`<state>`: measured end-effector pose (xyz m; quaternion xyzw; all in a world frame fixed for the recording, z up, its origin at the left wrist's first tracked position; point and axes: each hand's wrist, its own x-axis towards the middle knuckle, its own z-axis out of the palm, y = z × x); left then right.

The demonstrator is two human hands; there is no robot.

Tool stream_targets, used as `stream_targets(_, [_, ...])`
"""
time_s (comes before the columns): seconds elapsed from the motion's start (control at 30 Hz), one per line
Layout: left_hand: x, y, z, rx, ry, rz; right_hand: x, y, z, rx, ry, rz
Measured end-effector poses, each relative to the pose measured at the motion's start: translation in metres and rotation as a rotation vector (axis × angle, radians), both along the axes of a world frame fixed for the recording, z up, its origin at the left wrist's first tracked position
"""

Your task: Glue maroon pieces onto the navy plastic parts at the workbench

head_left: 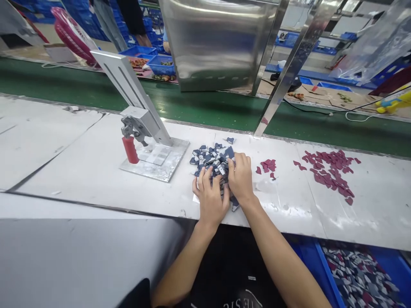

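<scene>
A pile of small dark blue-grey and white pieces [208, 158] lies on the white worktable in front of me. My left hand [212, 196] rests on the near side of the pile, its fingers spread and bent over the pieces. Against the pile's right side my right hand [240, 175] is cupped, with fingers curved and fingertips touching the pieces; its palm is hidden. No single piece shows gripped in either hand. Just right of this hand lies a small group of dark red pieces [268, 166].
Left of the pile stands a metal clamp fixture [154, 124] with a red handle [130, 149]. A larger spread of dark red pieces [335, 167] lies farther right. Below the table's front edge is a blue bin [327, 273] of mixed pieces. A metal post [285, 77] rises behind.
</scene>
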<state>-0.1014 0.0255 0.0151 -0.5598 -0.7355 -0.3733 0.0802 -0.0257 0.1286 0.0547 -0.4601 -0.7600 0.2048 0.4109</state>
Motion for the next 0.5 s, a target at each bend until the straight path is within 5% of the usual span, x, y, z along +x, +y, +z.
stream_targets(0.17, [0.002,-0.007,0.0,0.086,-0.006,-0.017,0.018,-0.024,0.018,-0.002,0.22,-0.068])
stream_targets(0.3, [0.011,-0.017,0.001,0.12,-0.017,-0.132,0.065,-0.072,0.045,-0.216,0.464,0.008])
stream_targets(0.4, [0.021,-0.023,0.003,0.117,-0.053,-0.201,0.111,-0.106,0.045,-0.419,0.246,0.035])
stream_targets(0.5, [0.03,-0.024,0.004,0.1,-0.031,-0.241,0.15,-0.12,0.022,-0.388,-0.135,-0.06])
